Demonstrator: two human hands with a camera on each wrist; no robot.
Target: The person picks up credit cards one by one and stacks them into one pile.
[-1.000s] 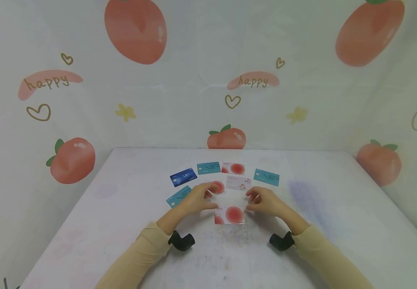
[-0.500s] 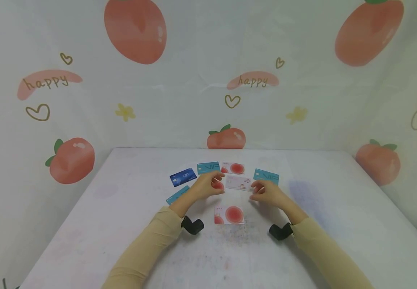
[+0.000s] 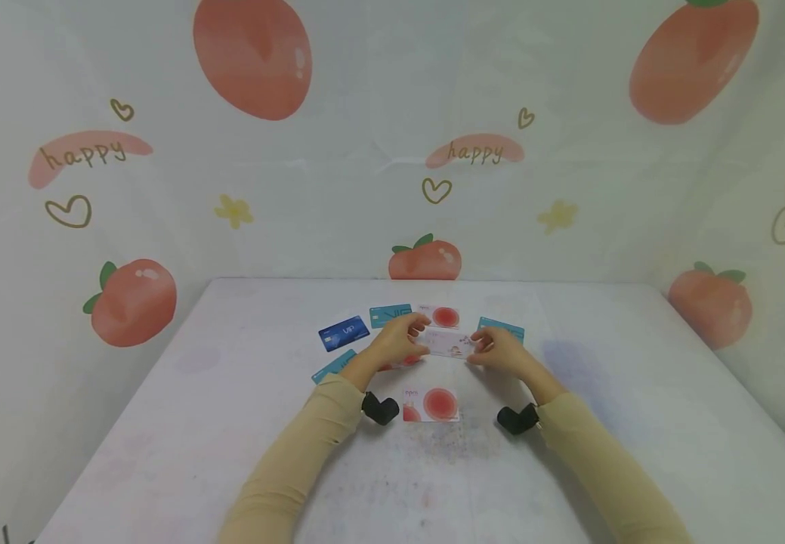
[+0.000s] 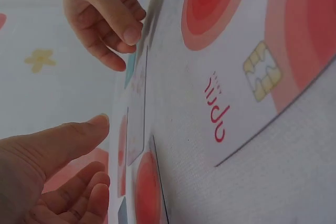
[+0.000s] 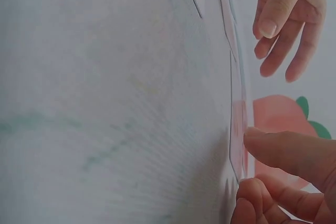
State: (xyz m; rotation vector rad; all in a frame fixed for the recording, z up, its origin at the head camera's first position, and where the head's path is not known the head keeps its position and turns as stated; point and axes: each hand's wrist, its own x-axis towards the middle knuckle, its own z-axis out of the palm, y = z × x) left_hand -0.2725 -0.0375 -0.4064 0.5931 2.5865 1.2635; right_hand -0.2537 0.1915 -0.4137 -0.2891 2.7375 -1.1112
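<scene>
White flowered card [image 3: 449, 344] lies mid-frame in head view, between left hand [image 3: 397, 340] and right hand [image 3: 503, 353]. Thumbs and fingers apart on both, gripping nothing; edge contact unclear. Card is thin: fingertips could slide off its edge, or uneven pushing twist it. Left hand, over the red-circle card [image 4: 148, 190], could drag that one too.

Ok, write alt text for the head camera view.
A person's left hand and right hand flank a pale, pink-printed card on a white table. Red-circle cards, teal cards and a dark blue card lie nearby; the backdrop shows red fruit.
</scene>
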